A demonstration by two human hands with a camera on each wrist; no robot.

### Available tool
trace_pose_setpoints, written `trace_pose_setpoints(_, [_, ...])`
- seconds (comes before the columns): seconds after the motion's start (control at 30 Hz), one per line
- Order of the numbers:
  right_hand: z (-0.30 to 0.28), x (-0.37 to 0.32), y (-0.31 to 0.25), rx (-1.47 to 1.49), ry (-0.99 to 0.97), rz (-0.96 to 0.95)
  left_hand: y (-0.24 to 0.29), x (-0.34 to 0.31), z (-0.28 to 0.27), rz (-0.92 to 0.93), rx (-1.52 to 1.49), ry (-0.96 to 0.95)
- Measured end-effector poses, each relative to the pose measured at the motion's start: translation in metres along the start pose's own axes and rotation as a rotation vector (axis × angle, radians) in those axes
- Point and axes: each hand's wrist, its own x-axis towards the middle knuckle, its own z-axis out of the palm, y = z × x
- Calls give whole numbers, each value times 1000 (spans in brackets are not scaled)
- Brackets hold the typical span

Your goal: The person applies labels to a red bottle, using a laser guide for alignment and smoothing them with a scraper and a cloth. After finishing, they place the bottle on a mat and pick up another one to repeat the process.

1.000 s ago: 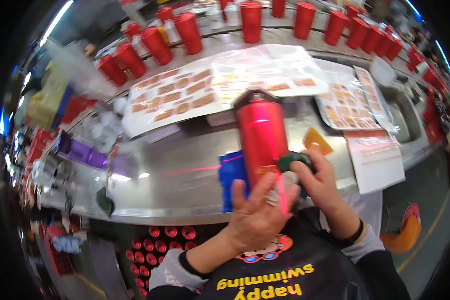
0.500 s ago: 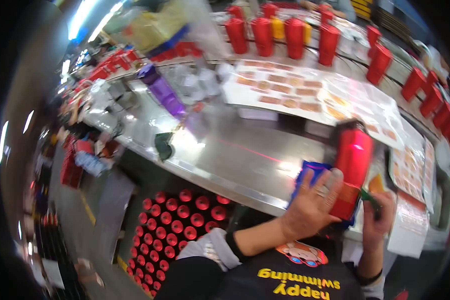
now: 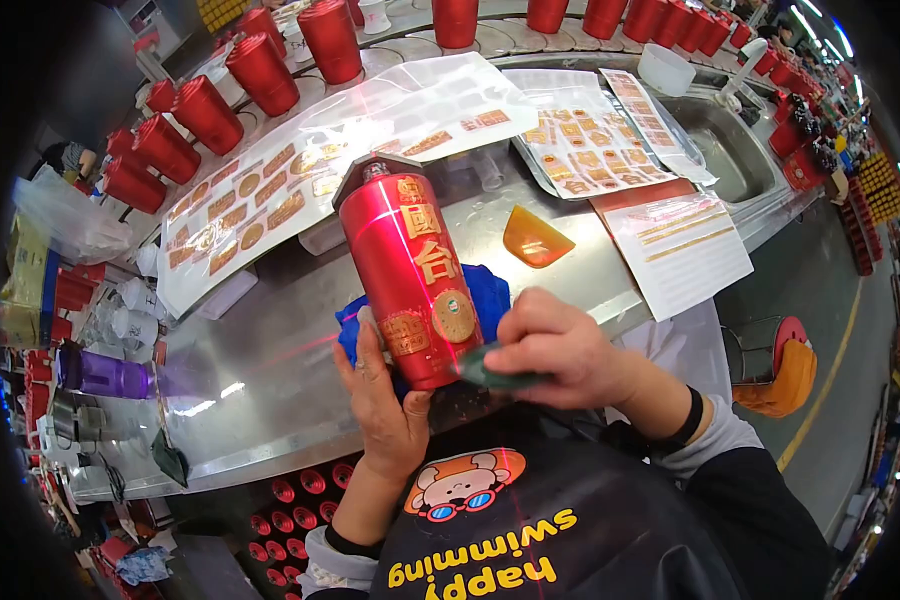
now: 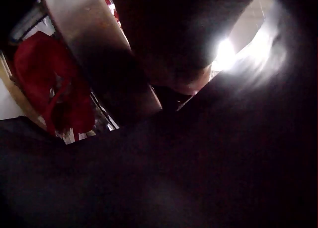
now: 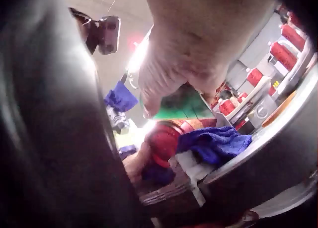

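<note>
A red bottle (image 3: 395,260) with gold lettering and a round gold label leans over the blue cloth (image 3: 485,295), its base toward me. My left hand (image 3: 388,425) holds its lower left side, fingers along the wall and thumb by the base. Between the fingers and thumb of my right hand (image 3: 560,350) is a dark green scraper (image 3: 500,372), its edge at the bottle's lower right side. In the right wrist view, the green scraper (image 5: 184,106) shows under the fingers, over the bottle's red base (image 5: 164,141). The left wrist view is mostly dark.
Sheets of gold stickers (image 3: 260,195) lie across the back of the steel table (image 3: 270,375). An amber scraper (image 3: 537,238) lies right of the bottle. More red bottles (image 3: 330,40) line the conveyor behind. A sink (image 3: 725,150) is at right, a purple bottle (image 3: 115,375) at left.
The head view has swung left and then back right. The bottle has turned so its gold lettering faces up. My left hand has moved from across its lower front to its left side.
</note>
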Motion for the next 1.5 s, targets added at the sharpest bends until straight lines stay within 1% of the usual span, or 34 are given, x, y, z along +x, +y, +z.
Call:
trace_pose_setpoints(0.03, [-5, 1, -3, 98, -57, -27, -1, 0, 0, 0, 6, -3])
trace_pose_setpoints(0.13, [-1, -4, -2, 100, 140, 97, -3, -4, -1, -53, -11, -63])
trace_pose_setpoints(0.17, [-2, -1, 1, -56, 186, 65, -1, -5, -4, -38, -13, -39])
trace_pose_setpoints(0.23, [2, -3, -4, 133, 193, 168, 2, -4, -7, -3, -19, 13])
trace_pose_setpoints(0.27, [4, -4, -7, 226, 195, 223, 6, 0, -7, -58, -160, 40])
trace_pose_setpoints(0.3, [6, -6, -8, 315, 211, 355, 15, 8, -8, -117, -306, 61])
trace_pose_setpoints(0.33, [11, -6, -10, 391, 230, 424, 22, 16, -8, -176, -457, 82])
trace_pose_setpoints(0.37, [16, -4, -10, 462, 250, 490, 27, 24, -7, -273, -720, 27])
trace_pose_setpoints(0.4, [20, -4, -8, 531, 270, 555, 28, 25, -6, -304, -683, 4])
trace_pose_setpoints(0.43, [22, -7, -3, 506, 256, 534, 28, 27, -6, -334, -644, -20])
trace_pose_setpoints(0.47, [21, -8, -3, 518, 266, 559, 28, 28, -6, -365, -603, -48])
trace_pose_setpoints(0.53, [18, -9, -4, 545, 291, 612, 21, 27, -8, -310, -512, -68])
trace_pose_setpoints(0.63, [19, -11, 0, 599, 339, 623, 19, 24, -13, -252, -386, -88])
trace_pose_setpoints(0.77, [20, -7, -2, 651, 330, 634, 28, 30, -16, -218, -163, -97])
trace_pose_setpoints(0.87, [21, -5, -1, 653, 311, 663, 28, 34, -8, -381, -664, -82])
trace_pose_setpoints(0.93, [25, -8, 4, 653, 296, 709, 25, 34, -9, -357, -712, -106])
trace_pose_setpoints(0.97, [25, -9, 7, 617, 293, 699, 23, 33, -11, -346, -737, -118])
trace_pose_setpoints(1.07, [25, -13, 10, 538, 306, 671, 25, 34, -19, -404, -779, -189])
trace_pose_setpoints(1.13, [23, -14, 11, 528, 348, 644, 26, 32, -24, -131, -337, -172])
trace_pose_setpoints(1.17, [21, -14, 12, 488, 356, 602, 26, 32, -26, 5, -115, -161])
trace_pose_setpoints(1.27, [17, -17, 10, 409, 371, 505, 25, 24, -20, 126, 172, -142])
trace_pose_setpoints(1.3, [17, -16, 9, 406, 370, 478, 18, 23, -17, 164, 150, -56])
trace_pose_setpoints(1.33, [18, -15, 9, 403, 370, 450, 16, 22, -18, 212, 207, -70])
trace_pose_setpoints(1.4, [20, -19, 12, 418, 368, 469, 12, 18, -20, 301, 318, -104])
trace_pose_setpoints(1.43, [21, -20, 14, 423, 367, 481, 10, 15, -16, 284, 291, -53])
trace_pose_setpoints(1.5, [21, -19, 14, 424, 367, 472, 10, 16, -17, 329, 315, -24])
